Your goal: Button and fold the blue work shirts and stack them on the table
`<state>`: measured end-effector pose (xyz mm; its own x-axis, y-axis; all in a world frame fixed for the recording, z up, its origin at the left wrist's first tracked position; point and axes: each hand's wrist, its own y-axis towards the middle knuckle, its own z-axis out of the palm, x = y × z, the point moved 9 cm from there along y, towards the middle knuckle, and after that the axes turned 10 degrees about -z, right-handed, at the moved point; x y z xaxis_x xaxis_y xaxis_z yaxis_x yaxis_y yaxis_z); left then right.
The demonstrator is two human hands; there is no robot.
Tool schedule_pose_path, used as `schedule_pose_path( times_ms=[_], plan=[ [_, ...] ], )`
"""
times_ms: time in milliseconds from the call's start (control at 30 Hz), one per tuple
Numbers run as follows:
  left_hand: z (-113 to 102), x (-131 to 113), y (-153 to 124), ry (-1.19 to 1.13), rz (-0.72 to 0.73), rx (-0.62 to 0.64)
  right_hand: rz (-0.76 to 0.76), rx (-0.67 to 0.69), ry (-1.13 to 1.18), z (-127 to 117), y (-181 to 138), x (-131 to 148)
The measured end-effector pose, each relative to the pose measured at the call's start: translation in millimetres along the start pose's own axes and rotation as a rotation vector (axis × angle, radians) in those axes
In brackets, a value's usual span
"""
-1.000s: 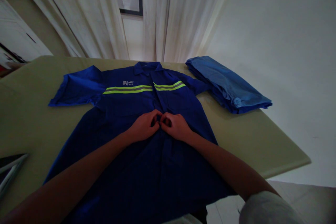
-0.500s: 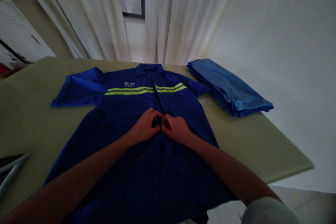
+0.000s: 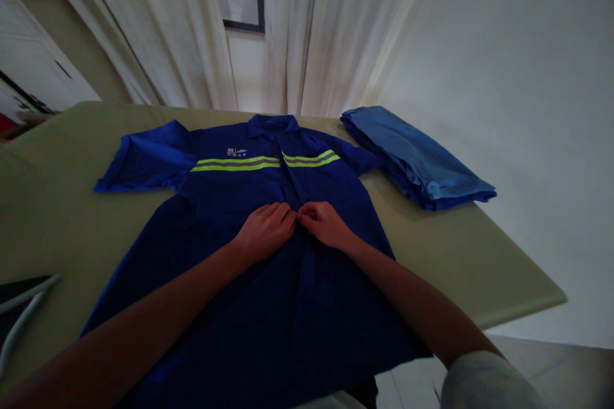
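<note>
A dark blue short-sleeved work shirt lies front side up, its collar at the far side. Yellow-green and grey reflective bands cross its chest, and a small pale logo sits above the left band. At the middle of the front opening, my left hand is closed on the shirt's edge, fingers curled down. Right beside it, my right hand pinches the front placket between thumb and fingers. The fingertips of both hands nearly meet. Whatever button may be between them is too small and dark to make out.
The shirt lies on a table with a yellowish-green cover. A stack of folded blue garments rests at the back right, touching the shirt's sleeve. At the left edge lies a dark object with a pale rim. Curtains hang behind the table.
My left hand has turned over, its fingers curling down and closing the gap that showed between thumb and fingers. My right hand stays pinched at nearly the same spot.
</note>
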<state>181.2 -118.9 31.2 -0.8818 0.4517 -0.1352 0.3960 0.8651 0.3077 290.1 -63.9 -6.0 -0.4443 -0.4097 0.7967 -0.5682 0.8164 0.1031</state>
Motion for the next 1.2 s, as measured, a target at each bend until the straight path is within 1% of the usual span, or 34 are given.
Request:
schedule_pose_path(
  times_ms=[167,233,300,400,533,633,700,767,800,867,933,967,1033,1100,1133,1200],
  plan=[
    [2.3,-5.8,-2.8,0.085,0.005,-0.040,0.010,-0.010,0.107,0.9,2.7,-6.0],
    [4.6,-6.7,-3.7,0.104,0.009,-0.041,0.019,0.007,0.154,1.4,3.5,-6.1],
    [6.6,-5.0,-3.0,0.081,-0.004,-0.028,0.018,0.039,0.202,2.7,3.8,-4.4],
    [8.0,3.7,0.1,-0.008,-0.072,-0.001,-0.003,0.058,0.205,2.0,2.8,-1.3],
    [8.2,16.4,3.5,-0.183,-0.136,0.009,-0.060,0.003,0.073,-7.2,0.0,5.5],
    [15.5,26.5,8.9,-0.212,-0.136,0.056,-0.163,-0.002,-0.074,-12.8,-4.1,26.3],
    [21.7,35.8,16.3,-0.192,-0.118,0.092,-0.277,0.060,-0.214,-8.6,-9.7,49.8],
    [25.7,48.9,26.7,-0.171,-0.110,0.104,-0.382,0.160,-0.362,2.9,-18.5,71.5],
    [26.8,56.1,32.2,-0.162,-0.112,0.103,-0.409,0.195,-0.427,8.5,-22.9,78.4],
    [26.7,68.0,42.0,-0.144,-0.115,0.087,-0.375,0.188,-0.524,12.7,-28.3,80.7],
    [20.8,72.6,47.5,-0.125,-0.103,0.038,-0.259,0.122,-0.563,9.5,-30.2,70.5],
    [15.4,71.2,47.8,-0.111,-0.091,0.002,-0.197,0.096,-0.563,7.8,-31.0,63.0],
    [0.6,62.0,42.9,-0.074,-0.070,-0.079,-0.115,0.079,-0.551,7.3,-32.0,49.9],
    [-15.1,47.3,31.3,-0.061,-0.074,-0.140,-0.090,0.088,-0.540,9.0,-31.9,43.2],
    [-20.9,39.5,23.9,-0.074,-0.093,-0.145,-0.084,0.092,-0.534,9.7,-31.5,41.4],
    [-24.5,25.1,8.0,-0.117,-0.156,-0.099,-0.065,0.091,-0.502,9.3,-30.2,38.7]
  ],
)
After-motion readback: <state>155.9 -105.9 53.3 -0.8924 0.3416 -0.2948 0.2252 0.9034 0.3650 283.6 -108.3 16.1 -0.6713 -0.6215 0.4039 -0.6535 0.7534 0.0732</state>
